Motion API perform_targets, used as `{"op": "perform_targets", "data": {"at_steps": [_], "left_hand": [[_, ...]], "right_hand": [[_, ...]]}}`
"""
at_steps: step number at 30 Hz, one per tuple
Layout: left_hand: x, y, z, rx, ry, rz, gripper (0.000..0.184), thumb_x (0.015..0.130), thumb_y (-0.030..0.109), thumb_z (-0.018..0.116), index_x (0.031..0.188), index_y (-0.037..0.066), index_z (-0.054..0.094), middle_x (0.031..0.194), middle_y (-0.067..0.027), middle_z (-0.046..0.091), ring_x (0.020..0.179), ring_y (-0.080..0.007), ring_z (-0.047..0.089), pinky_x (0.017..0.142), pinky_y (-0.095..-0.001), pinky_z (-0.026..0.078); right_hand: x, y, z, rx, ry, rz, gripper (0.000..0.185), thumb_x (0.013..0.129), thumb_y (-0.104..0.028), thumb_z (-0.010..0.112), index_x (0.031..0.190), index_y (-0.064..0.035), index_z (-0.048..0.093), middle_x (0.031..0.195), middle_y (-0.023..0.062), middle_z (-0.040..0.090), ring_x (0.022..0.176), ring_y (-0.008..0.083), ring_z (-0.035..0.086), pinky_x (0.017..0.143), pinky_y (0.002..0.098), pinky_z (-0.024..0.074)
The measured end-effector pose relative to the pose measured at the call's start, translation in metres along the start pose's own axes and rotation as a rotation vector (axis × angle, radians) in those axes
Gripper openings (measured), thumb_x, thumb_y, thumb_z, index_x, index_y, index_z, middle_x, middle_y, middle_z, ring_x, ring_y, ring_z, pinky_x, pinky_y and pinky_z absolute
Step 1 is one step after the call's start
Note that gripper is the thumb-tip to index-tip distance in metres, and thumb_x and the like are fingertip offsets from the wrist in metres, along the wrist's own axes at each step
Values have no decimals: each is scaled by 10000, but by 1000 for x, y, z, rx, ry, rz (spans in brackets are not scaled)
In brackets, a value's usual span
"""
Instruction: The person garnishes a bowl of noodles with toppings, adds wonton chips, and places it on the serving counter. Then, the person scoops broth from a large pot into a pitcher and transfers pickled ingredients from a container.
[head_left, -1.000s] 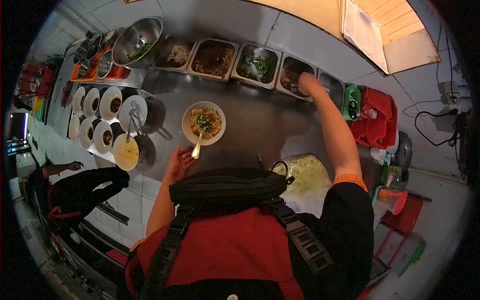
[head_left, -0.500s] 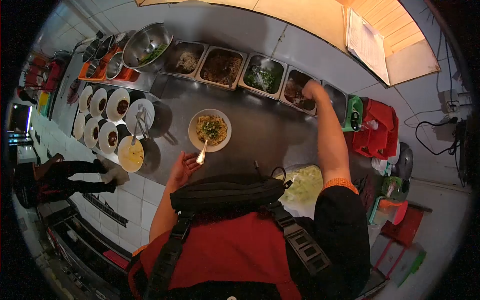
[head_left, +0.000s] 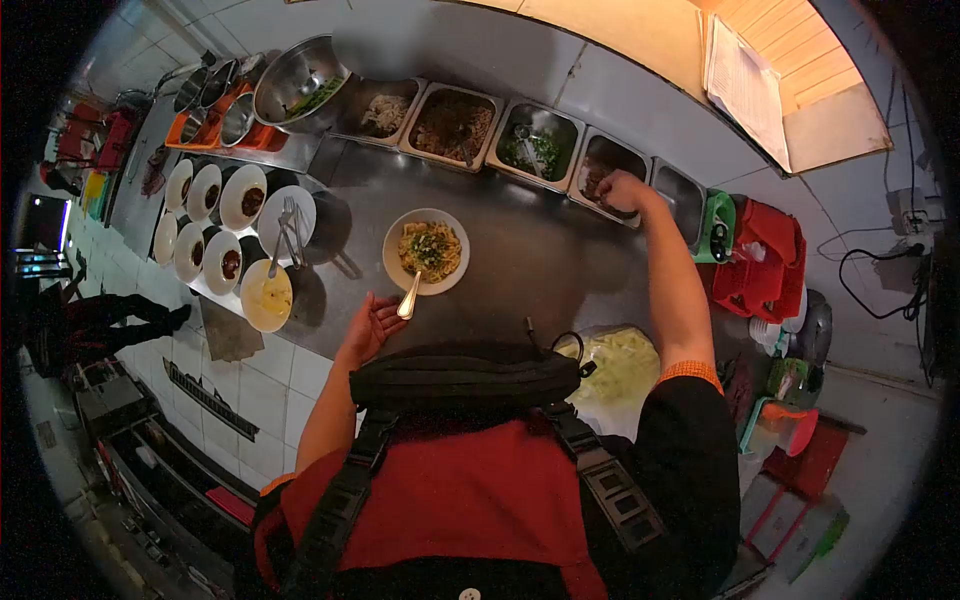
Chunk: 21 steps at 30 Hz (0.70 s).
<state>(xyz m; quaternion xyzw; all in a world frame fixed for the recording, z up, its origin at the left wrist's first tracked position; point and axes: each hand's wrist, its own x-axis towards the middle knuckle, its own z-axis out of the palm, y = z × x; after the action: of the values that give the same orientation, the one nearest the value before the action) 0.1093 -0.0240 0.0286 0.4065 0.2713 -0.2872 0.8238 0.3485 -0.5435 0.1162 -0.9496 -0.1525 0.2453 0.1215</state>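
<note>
A white bowl point(head_left: 426, 252) of noodles topped with chopped greens stands on the steel counter point(head_left: 500, 262), with a spoon point(head_left: 409, 297) leaning out over its near rim. Beside the spoon handle, my left hand point(head_left: 373, 322) lies palm up with its fingers apart, holding nothing. My right hand point(head_left: 622, 192) is over the near edge of a steel tray point(head_left: 597, 172) of brown topping, fingers bent together. Whatever those fingers may hold is too small to make out. To the left of that tray is one with chopped greens point(head_left: 536, 149) and a utensil.
Several bowls point(head_left: 242, 197) with dark sauce and a plate with forks point(head_left: 287, 222) stand at the left. A steel mixing bowl point(head_left: 300, 88) is at the back. Red baskets point(head_left: 765, 260) stand right; a plastic bag point(head_left: 617, 368) lies near my body. Another person point(head_left: 100, 330) is far left.
My right hand has drawn back slightly from inside the tray to its near edge. My left hand stays open beside the spoon. The other person has moved farther away, and the camera view has shifted.
</note>
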Motion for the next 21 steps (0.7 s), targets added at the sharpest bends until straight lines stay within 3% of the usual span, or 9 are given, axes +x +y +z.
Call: {"op": "perform_targets", "data": {"at_steps": [4, 6, 7, 9, 12, 16, 18, 21], "left_hand": [[-2, 3, 5, 29, 30, -10, 624, 966, 500, 345, 1226, -60, 436, 1159, -200, 560, 1040, -285, 579, 922, -409, 475], [-2, 0, 1, 16, -6, 10, 623, 970, 491, 342, 1247, -61, 422, 1168, -202, 554, 1048, -282, 573, 932, -411, 469], [-2, -1, -1, 16, -8, 13, 623, 970, 491, 342, 1247, -61, 422, 1168, -202, 554, 1048, -282, 573, 932, -411, 469], [1, -3, -4, 12, -28, 29, 620, 971, 489, 339, 1245, -62, 420, 1174, -202, 549, 1056, -288, 566, 945, -412, 461], [4, -4, -8, 2, -55, 26, 619, 972, 487, 337, 1244, -63, 419, 1191, -207, 542, 1079, -293, 555, 970, -414, 446], [3, -2, -6, -4, -105, 33, 633, 969, 490, 340, 1267, -65, 402, 1207, -210, 536, 1102, -295, 546, 981, -407, 443], [3, -3, -7, 16, -117, 29, 655, 965, 495, 346, 1295, -70, 375, 1229, -213, 522, 1127, -297, 534, 991, -401, 437], [3, -2, -10, 25, -155, 31, 676, 962, 505, 341, 1316, -71, 357, 1235, -211, 519, 1135, -299, 531, 989, -400, 437]], "right_hand": [[-11, -4, -22, 303, -158, 178, 324, 724, -111, 575, 1019, -14, 668, 862, 85, 682, 633, 168, 565, 554, 299, 462], [-29, -11, -28, 714, -179, 420, 241, 766, -146, 587, 960, -30, 668, 783, 1, 632, 531, 73, 444, 438, 229, 345], [-33, -11, -26, 713, -176, 418, 241, 766, -146, 587, 960, -30, 668, 783, 1, 632, 531, 73, 444, 438, 229, 345], [-39, -7, -18, 859, -29, 461, 174, 765, -190, 576, 850, -80, 680, 608, -13, 538, 471, 79, 377, 411, 247, 285], [-38, 13, -8, 968, 43, 548, 146, 783, -182, 574, 818, -66, 654, 619, -24, 531, 472, 80, 361, 396, 247, 269], [-54, -9, -17, 1082, 162, 563, 153, 819, -154, 565, 916, -61, 638, 734, -15, 569, 500, 40, 389, 369, 212, 224], [-68, -44, -31, 1080, 341, 480, 198, 814, -130, 554, 977, -49, 632, 735, -7, 573, 497, 44, 391, 370, 204, 229], [-83, -101, -45, 1108, 332, 353, 259, 801, -98, 540, 1038, -28, 618, 747, 0, 587, 504, 46, 409, 370, 184, 245]]}}
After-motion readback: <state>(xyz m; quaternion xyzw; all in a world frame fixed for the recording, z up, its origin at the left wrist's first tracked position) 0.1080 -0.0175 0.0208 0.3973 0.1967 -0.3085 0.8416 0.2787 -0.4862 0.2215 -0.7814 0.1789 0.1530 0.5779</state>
